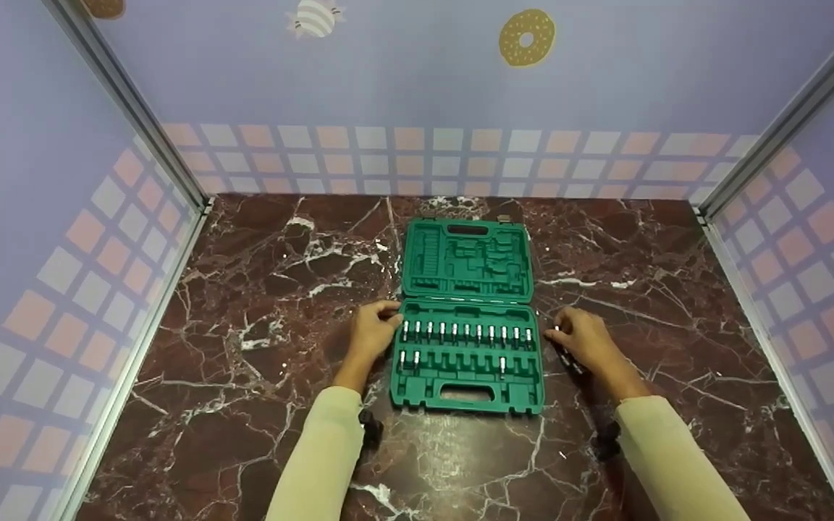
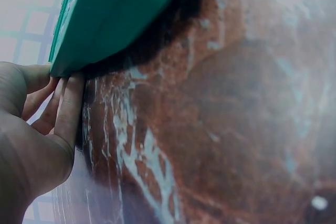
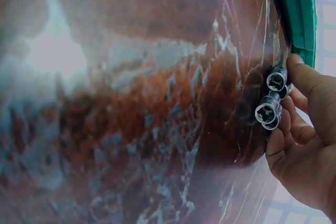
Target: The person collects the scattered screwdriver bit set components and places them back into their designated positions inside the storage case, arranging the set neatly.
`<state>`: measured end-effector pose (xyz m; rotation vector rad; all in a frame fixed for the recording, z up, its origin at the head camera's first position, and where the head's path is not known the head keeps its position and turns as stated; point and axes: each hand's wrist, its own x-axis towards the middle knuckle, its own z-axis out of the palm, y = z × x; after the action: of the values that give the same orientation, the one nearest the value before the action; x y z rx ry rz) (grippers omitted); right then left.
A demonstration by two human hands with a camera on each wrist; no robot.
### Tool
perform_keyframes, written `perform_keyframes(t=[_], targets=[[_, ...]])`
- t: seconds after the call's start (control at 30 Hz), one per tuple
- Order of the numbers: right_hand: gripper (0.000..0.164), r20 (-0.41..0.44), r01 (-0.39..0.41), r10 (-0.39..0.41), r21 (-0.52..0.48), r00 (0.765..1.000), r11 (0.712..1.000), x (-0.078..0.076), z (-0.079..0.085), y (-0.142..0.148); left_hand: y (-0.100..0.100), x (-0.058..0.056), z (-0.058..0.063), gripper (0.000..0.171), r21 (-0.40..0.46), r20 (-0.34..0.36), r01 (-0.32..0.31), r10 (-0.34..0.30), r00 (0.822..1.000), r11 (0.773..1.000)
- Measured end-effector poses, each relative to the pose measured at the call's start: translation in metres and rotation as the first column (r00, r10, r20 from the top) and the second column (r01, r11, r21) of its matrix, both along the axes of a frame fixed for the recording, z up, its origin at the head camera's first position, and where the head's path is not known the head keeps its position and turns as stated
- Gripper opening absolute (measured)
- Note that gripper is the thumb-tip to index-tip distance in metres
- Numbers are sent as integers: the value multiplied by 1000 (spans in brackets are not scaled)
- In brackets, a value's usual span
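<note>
A green socket case (image 1: 468, 394) lies unfolded on the table, with a row of shiny sockets (image 1: 466, 334) standing in its near half and a few more in the row below. My left hand (image 1: 373, 334) holds the case's left edge, thumb at the rim and fingers lower on the side, as the left wrist view also shows (image 2: 39, 124). To the right of the case, my right hand (image 1: 588, 340) has its fingers curled at several loose metal sockets (image 3: 269, 111). Its thumb lies close to the case's side; the palm partly hides the sockets.
The case's lid half (image 1: 469, 260) lies back flat, its moulded recesses facing up. Beneath everything is a dark red marbled table (image 1: 279, 289). Patterned panels (image 1: 453, 87) enclose the back and both sides, with metal rails (image 1: 135, 108) at the corners.
</note>
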<state>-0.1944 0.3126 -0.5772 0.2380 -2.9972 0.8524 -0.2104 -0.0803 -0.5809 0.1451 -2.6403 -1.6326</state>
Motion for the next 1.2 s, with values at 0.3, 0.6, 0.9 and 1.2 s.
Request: perform_keyframes(t=[0.3,0.6,0.9,1.2], targets=[[14,79,41,-36,-64,996,997,1,5,3,1,-1,-1,18,1,-18,0,0,1000,1000],[14,142,86,-67,-135,988,987,2,11,7,2,0,1,20,6,9,5,-5,1000,1000],[20,172,130,-92,-226,981,966,2,17,12,1,1,3,20,5,14,15,-15,1000,1000],[24,164,114,-49,-415,985,903,1,23,5,1,1,1,20,6,23,4,-4,1000,1000]])
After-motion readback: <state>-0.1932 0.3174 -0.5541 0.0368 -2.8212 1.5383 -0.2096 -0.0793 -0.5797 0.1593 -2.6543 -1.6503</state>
